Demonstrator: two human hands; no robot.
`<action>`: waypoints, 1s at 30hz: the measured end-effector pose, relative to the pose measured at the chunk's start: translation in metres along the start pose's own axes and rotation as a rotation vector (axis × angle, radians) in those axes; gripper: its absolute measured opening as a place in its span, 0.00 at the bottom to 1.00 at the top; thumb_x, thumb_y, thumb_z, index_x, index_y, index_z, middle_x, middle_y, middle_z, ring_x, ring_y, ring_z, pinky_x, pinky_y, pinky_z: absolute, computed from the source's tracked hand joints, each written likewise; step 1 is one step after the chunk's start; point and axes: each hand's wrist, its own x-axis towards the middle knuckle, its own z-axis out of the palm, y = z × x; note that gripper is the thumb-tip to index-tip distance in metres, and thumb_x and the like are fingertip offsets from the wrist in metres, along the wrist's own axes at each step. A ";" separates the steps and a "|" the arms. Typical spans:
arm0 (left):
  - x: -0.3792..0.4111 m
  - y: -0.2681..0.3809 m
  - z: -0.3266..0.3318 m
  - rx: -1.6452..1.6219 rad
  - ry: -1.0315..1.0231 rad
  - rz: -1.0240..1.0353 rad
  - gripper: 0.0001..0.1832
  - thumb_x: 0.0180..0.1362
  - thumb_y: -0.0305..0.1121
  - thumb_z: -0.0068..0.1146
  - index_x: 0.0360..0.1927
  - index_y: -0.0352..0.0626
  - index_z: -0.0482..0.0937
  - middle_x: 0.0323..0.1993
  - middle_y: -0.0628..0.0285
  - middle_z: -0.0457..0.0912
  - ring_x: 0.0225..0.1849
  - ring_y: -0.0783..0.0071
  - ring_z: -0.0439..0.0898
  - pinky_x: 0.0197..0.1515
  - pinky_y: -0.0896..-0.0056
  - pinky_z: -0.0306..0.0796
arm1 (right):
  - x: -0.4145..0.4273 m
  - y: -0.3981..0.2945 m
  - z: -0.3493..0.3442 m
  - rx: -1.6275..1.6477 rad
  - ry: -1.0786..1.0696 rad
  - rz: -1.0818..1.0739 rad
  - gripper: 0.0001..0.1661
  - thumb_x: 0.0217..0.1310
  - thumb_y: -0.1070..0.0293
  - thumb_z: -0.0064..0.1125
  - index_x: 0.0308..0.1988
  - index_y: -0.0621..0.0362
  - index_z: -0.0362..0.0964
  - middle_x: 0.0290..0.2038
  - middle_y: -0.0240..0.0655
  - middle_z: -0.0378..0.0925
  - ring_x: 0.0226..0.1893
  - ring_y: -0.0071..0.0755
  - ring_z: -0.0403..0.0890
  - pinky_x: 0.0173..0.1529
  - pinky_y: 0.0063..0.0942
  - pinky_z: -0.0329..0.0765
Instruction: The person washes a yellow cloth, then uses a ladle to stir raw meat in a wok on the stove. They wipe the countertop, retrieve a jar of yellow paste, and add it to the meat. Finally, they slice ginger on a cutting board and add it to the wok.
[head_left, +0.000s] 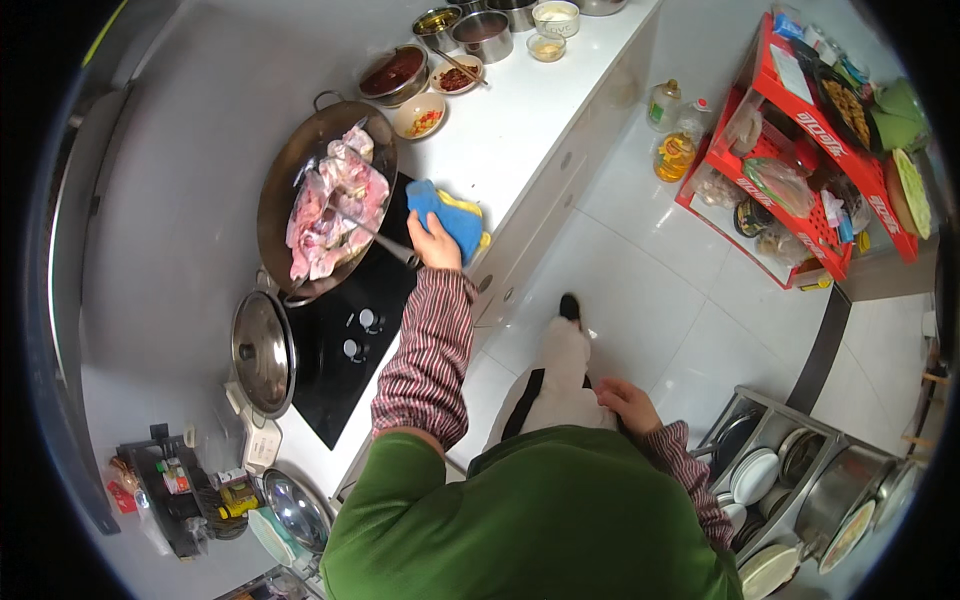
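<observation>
My left hand (435, 241) grips the near edge of a blue and yellow cloth (448, 217) on the white counter beside the black cooktop. Just left of that hand ends the handle of a metal utensil (379, 238); its other end lies in a large two-handled wok (274, 225). Pale pink raw meat or fish pieces (352, 184) fill much of the wok. Low in front of my body, beside my thigh, hangs my right hand (628, 403), its fingers loosely bent and no object visible in them.
Behind the wok stand a bowl of chopped peppers (420, 116), a bowl with chopsticks (457, 75) and several metal pots. A lidded pot (262, 352) is left of the cooktop (337, 360). Oil bottles (674, 156) and a red shelf rack (795, 180) stand on the right.
</observation>
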 end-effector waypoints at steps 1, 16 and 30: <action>0.017 -0.002 0.025 -0.014 0.042 0.028 0.21 0.61 0.33 0.49 0.55 0.33 0.66 0.52 0.39 0.71 0.50 0.42 0.71 0.54 0.57 0.64 | 0.008 -0.001 -0.012 0.015 0.025 0.012 0.26 0.63 0.67 0.52 0.58 0.67 0.61 0.49 0.41 0.75 0.45 0.30 0.76 0.49 0.24 0.73; 0.091 -0.022 0.219 0.870 -0.551 -0.074 0.31 0.62 0.41 0.42 0.65 0.34 0.56 0.66 0.43 0.55 0.68 0.52 0.54 0.67 0.53 0.49 | 0.224 -0.224 -0.134 -0.018 0.201 0.104 0.23 0.62 0.70 0.51 0.56 0.64 0.64 0.46 0.39 0.75 0.41 0.27 0.76 0.44 0.23 0.74; 0.123 0.036 0.228 0.247 -0.083 -0.105 0.28 0.45 0.12 0.40 0.52 0.42 0.74 0.53 0.44 0.73 0.58 0.48 0.68 0.60 0.57 0.61 | 0.354 -0.349 -0.158 -0.318 -0.123 0.191 0.22 0.62 0.67 0.52 0.53 0.66 0.67 0.43 0.38 0.77 0.41 0.27 0.76 0.46 0.23 0.72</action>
